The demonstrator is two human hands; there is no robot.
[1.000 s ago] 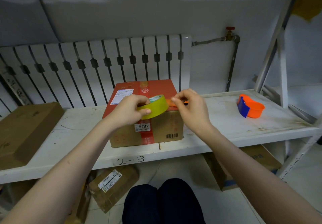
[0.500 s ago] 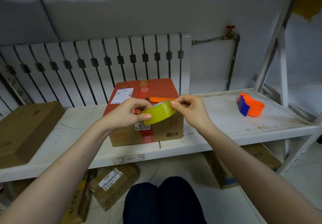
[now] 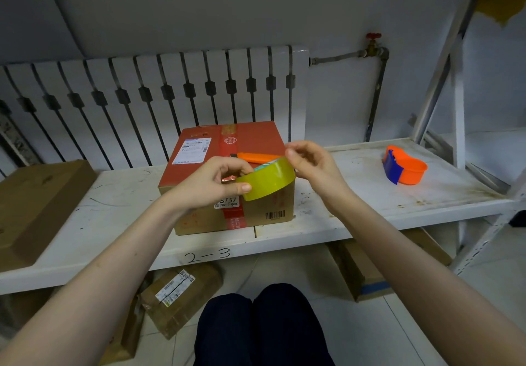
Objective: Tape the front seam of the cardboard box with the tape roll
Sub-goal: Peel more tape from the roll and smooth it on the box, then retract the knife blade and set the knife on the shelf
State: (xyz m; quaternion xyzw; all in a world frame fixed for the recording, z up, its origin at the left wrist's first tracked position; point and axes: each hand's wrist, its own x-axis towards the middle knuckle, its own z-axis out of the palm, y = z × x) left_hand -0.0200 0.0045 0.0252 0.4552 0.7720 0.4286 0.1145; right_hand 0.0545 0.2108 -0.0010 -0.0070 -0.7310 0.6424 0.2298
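Nearest, the shelf [image 3: 85, 254] edge bears the handwritten mark "2-3". Above it the left hand [image 3: 212, 183] is closed around the yellow-green tape roll [image 3: 266, 179], thumb pressed on its outer face, holding it in the air in front of the cardboard box [image 3: 227, 172]. Compared with half a second ago, the right hand [image 3: 311, 166] has lifted slightly off the roll's right rim; its thumb and forefinger are pinched together just beside that rim, and whether they hold a tape end cannot be told. The roll now covers less of the box's front sticker, so "8737" reads almost whole beside a barcode. An orange utility knife [image 3: 257, 157] lies on the box's red top, left of it a white shipping label too small to read. Far right sits an orange tape dispenser [image 3: 405, 167].
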